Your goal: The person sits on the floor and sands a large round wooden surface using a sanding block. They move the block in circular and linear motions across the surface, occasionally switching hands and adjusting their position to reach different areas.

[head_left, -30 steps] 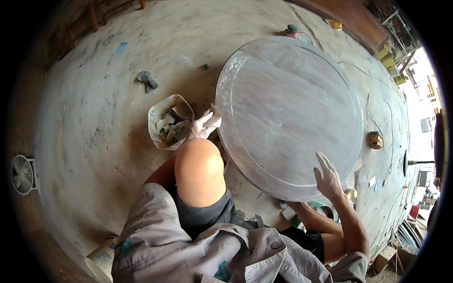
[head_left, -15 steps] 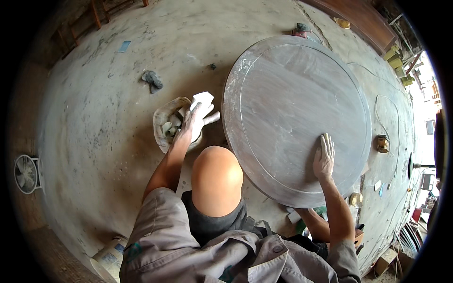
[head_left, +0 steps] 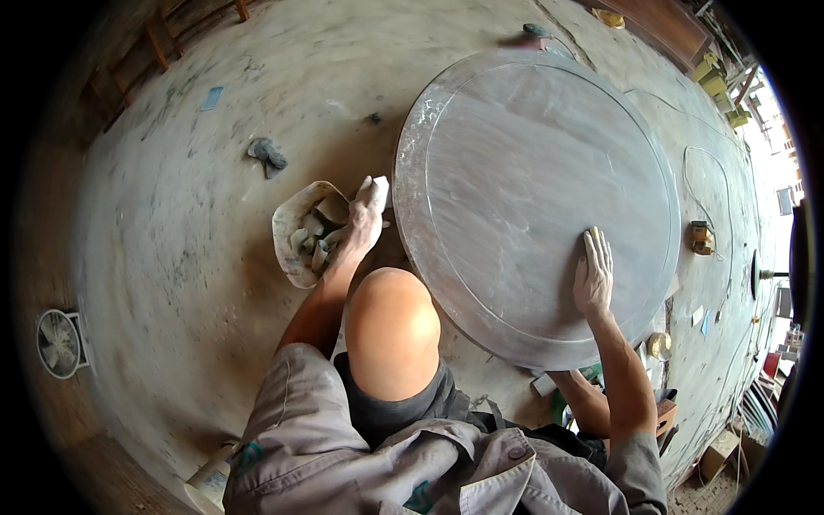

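A large round grey tabletop, streaked with pale dust and ringed by a groove near its edge, fills the right half of the view. My right hand lies flat on its lower right part, fingers stretched out and dusty. Just off its left edge, my left hand is closed round a small white folded sheet; whether that is sandpaper I cannot tell. Beside this hand stands an open whitish bucket holding several curled scraps. The left wrist partly covers the bucket's right side.
A dark crumpled cloth and a blue sheet lie on the concrete floor. A white fan stands far left. Right of the tabletop sit a yellowish power tool with a cord and a jar. My bare knee is near the tabletop's edge.
My left hand has moved right, away from the bucket toward the tabletop's edge, and its fingers have closed more round the white sheet. My right hand stays flat on the tabletop.
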The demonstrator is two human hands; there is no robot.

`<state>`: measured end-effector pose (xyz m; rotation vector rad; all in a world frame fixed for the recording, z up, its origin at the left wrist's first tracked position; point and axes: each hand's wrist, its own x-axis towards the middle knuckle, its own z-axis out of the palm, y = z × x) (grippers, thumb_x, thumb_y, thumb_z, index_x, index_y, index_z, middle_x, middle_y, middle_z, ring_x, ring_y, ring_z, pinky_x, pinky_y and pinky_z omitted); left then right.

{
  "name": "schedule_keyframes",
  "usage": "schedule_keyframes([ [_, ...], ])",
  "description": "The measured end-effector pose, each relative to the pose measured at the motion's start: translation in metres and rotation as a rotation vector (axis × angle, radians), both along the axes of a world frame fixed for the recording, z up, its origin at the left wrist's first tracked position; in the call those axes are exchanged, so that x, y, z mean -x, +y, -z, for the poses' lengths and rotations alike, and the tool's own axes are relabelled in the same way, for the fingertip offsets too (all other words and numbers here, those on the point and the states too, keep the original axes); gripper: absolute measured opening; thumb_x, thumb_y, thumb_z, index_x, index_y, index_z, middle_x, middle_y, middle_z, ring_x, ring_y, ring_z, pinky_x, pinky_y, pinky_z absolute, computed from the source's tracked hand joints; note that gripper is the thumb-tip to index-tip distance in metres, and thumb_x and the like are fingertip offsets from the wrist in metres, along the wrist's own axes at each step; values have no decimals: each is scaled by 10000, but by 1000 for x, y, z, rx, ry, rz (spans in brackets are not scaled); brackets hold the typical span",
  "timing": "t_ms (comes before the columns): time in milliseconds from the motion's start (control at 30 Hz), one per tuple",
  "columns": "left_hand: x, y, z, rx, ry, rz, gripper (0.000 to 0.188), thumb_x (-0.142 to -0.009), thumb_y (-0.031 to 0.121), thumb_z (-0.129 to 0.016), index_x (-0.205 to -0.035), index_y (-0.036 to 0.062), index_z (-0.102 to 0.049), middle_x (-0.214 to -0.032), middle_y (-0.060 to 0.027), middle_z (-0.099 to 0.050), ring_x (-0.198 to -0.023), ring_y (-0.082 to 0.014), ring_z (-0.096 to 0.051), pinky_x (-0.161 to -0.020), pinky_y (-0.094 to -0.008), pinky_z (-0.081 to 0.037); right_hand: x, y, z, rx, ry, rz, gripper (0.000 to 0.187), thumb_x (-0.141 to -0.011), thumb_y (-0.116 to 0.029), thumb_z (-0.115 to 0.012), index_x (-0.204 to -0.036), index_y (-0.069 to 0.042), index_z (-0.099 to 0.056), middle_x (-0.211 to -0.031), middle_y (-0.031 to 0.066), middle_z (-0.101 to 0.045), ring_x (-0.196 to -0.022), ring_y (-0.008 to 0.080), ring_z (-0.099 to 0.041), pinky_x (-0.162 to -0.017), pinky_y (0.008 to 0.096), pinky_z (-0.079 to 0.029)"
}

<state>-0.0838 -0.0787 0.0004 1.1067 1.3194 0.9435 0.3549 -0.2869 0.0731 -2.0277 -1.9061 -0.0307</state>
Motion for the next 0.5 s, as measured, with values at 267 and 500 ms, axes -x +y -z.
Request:
schedule_keyframes([
  [267,4,-9,6,75,-145,-55,468,-1046,360,-504,-1359,23,-588,-1210,-125,-641,-1199,-199,-596,-985,-312,-503,5,7,6,13,24,11,520,-946,-78,-474,-1460,0,-484,-1538,202,-446,-1456,364,-377,-1232,467,-251],
  [500,-16,41,9,-595,344,187,503,-1095,297,-391,-1432,-62,-494,-1412,-256,-564,-1333,-355,-534,-1123,-373,-411,6,8,-1,78,-1,17,542,-939,-80,-468,-1469,35,-455,-1548,227,-421,-1471,377,-349,-1238,487,-223],
])
